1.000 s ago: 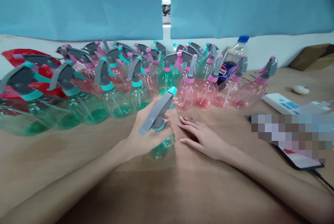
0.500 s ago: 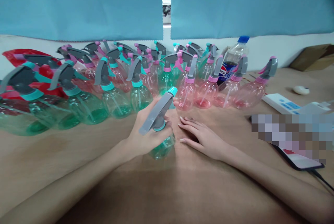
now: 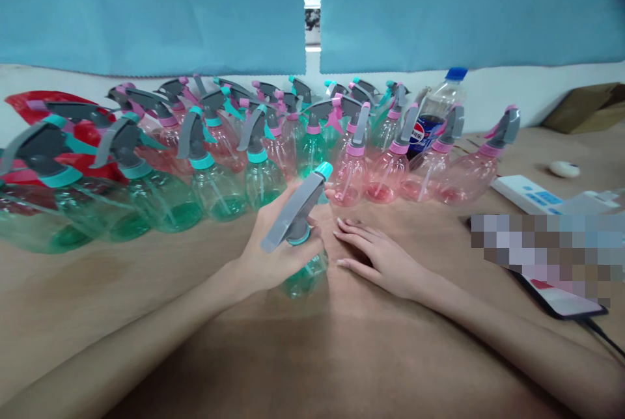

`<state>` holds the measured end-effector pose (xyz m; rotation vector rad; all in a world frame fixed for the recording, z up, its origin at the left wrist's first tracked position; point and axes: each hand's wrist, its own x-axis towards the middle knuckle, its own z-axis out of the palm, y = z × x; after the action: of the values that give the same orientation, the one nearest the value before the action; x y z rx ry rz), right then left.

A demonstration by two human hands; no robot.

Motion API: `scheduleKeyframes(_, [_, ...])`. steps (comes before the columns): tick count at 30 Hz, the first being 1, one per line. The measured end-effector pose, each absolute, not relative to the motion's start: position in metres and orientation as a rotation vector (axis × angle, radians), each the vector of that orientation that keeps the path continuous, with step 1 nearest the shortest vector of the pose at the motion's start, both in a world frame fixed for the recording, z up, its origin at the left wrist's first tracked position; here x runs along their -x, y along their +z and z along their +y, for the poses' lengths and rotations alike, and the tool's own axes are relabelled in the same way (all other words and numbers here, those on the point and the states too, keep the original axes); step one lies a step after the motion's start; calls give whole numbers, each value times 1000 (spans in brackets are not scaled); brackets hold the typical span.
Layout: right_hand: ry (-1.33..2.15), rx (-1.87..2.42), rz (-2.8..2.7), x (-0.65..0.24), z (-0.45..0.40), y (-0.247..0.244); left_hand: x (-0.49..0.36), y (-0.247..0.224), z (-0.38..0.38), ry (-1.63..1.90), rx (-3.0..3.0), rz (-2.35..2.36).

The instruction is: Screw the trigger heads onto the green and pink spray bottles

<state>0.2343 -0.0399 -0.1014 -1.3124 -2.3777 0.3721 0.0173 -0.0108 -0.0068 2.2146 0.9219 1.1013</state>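
My left hand (image 3: 273, 243) is wrapped round the neck of a green spray bottle (image 3: 303, 279) near the middle of the table. Its grey trigger head with a turquoise nozzle points away and to the right. The fingers hide part of the trigger and the upper body. To the right, my right hand (image 3: 374, 253) rests on the tabletop, fingers stretched out and slightly apart, holding nothing. Behind both hands stand rows of clear spray bottles: green ones (image 3: 219, 194) with turquoise collars on the left, pink ones (image 3: 385, 178) with pink collars on the right.
A cola bottle (image 3: 442, 107) with a blue cap stands behind the pink bottles. Rightward lie a white power strip (image 3: 525, 191), a small white object (image 3: 565, 168) and a phone (image 3: 561, 289) on a cable. Red plastic (image 3: 58, 107) is at far left, a cardboard box (image 3: 581, 107) at back right.
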Motion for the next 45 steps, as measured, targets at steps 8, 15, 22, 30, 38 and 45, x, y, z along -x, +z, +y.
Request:
scheduleKeyframes(8, [384,1302,-2348,-234,-40,-102,-18,-6,-11,1115,-2213,891])
scheduleKeyframes(15, [369,1291,-2366,-235,-39,-103,-18,-1,-12,1098,-2225,881])
scheduleKeyframes(22, [355,1303,-2378,-234,-40,-102,-17,-1,-13,1117,-2234,868])
scheduleKeyframes(30, [366,1298,-2363,-234,-40,-101,-17,-1,-13,1062,-2195,921])
scheduleKeyframes(38, [366,1275,-2337,-234,-41,-99,-17,-10,-8,1103,-2184,923])
scheduleKeyframes(45, [495,1171,-2291,-228,-48,-94,-18,-15,-9,1149,-2159,929])
